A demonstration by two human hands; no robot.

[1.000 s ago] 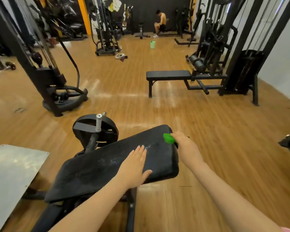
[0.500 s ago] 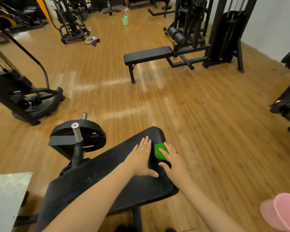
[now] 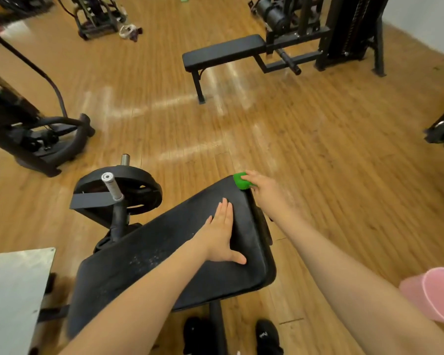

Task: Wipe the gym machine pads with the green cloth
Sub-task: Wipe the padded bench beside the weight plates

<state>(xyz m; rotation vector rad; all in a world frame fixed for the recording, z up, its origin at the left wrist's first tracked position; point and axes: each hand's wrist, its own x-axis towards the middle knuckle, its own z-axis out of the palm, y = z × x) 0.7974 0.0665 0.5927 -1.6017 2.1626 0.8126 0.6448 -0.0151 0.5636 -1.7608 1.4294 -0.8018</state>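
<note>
A wide black machine pad [image 3: 151,262] slopes in front of me, dusty with pale marks. My left hand [image 3: 222,237] lies flat on its upper right part, fingers straight and together. My right hand [image 3: 265,192] reaches to the pad's far right corner and grips a small bunched green cloth [image 3: 242,181] against that corner. Most of the cloth is under my fingers.
A weight plate on a metal peg [image 3: 118,193] stands just left of the pad. A metal sheet [image 3: 10,298] lies at lower left, a pink tub [image 3: 436,293] at lower right. A flat bench [image 3: 223,53] and cable machines stand across the wooden floor. My black shoes [image 3: 267,336] show below.
My right hand has slid the green cloth from beside my left hand out to the pad's far right corner. The left hand stays flat on the pad. The view tilted further down.
</note>
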